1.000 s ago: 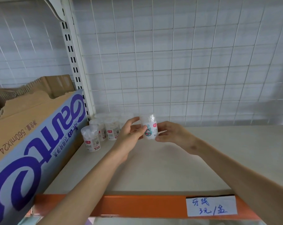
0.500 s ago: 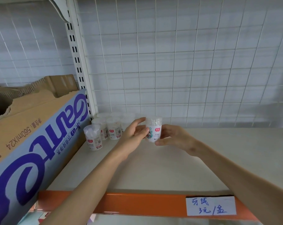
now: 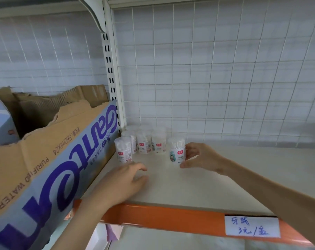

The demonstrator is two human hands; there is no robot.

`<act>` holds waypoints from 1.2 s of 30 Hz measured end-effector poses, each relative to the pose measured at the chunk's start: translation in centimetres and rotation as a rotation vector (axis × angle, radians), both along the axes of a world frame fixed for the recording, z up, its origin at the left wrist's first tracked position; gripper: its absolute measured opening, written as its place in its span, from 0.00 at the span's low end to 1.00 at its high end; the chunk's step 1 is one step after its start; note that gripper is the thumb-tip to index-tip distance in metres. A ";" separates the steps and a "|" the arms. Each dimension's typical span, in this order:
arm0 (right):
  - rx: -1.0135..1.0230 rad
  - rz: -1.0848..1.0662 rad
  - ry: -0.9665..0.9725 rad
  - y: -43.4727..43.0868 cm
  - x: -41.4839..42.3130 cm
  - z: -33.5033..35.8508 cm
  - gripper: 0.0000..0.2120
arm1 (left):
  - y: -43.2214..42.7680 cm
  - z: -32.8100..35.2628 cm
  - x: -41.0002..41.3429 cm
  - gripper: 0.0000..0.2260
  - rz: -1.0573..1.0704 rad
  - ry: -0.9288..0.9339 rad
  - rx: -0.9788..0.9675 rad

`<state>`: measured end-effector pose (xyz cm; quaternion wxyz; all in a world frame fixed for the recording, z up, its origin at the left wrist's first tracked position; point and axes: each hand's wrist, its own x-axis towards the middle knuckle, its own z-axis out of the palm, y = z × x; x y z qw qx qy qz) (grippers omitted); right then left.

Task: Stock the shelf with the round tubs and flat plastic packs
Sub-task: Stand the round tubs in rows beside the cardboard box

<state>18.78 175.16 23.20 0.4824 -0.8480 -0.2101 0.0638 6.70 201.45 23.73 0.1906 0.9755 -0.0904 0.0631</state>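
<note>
Tub (image 3: 177, 150) upright on the shelf (image 3: 225, 179), right hand (image 3: 200, 157) on it.
Right-hand fingers (image 3: 190, 147) and thumb curl round its right side, pinching it, and it stands just right of the cluster of tubs (image 3: 144, 143) in the back-left corner. Left hand (image 3: 127, 179) hovers low over the shelf in front of that cluster, fingers loosely spread, holding nothing. Cardboard box (image 3: 53, 159) sits to the left.

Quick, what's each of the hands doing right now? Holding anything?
Left hand: open, fingers relaxed, holding nothing.
Right hand: fingers and thumb curled round a round tub.
</note>
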 end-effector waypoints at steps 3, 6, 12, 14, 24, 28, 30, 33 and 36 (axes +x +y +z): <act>-0.053 0.004 -0.016 2.5 -0.5 0.5 0.23 | 1.8 -1.1 -0.6 0.15 0.038 -0.002 -0.021; -0.053 -0.041 -0.054 5.7 -0.8 0.6 0.23 | 2.7 -2.4 -0.5 0.11 0.034 -0.045 -0.051; -0.107 -0.168 -0.140 11.1 -0.7 -0.6 0.26 | 3.3 -3.3 -0.5 0.13 0.010 -0.069 -0.128; -0.161 -0.188 -0.177 12.1 -0.8 -0.8 0.26 | 3.2 -3.4 -0.5 0.13 0.005 -0.081 -0.113; -0.168 -0.261 -0.163 13.8 -0.8 -2.1 0.25 | 3.2 -4.0 -0.2 0.16 0.002 -0.124 -0.057; -0.174 -0.288 -0.173 14.0 -0.6 -2.4 0.24 | 3.1 -4.1 -0.3 0.20 0.009 -0.120 -0.051; -0.163 -0.301 -0.175 14.0 -0.5 -2.5 0.25 | 3.0 -4.1 -0.3 0.20 0.015 -0.123 -0.047; -0.147 -0.313 -0.168 14.1 -0.6 -2.6 0.24 | 3.0 -4.1 -0.3 0.16 0.021 -0.135 -0.039; -0.152 -0.316 -0.170 14.2 -0.8 -2.6 0.24 | 2.9 -3.9 -0.5 0.15 0.019 -0.149 -0.043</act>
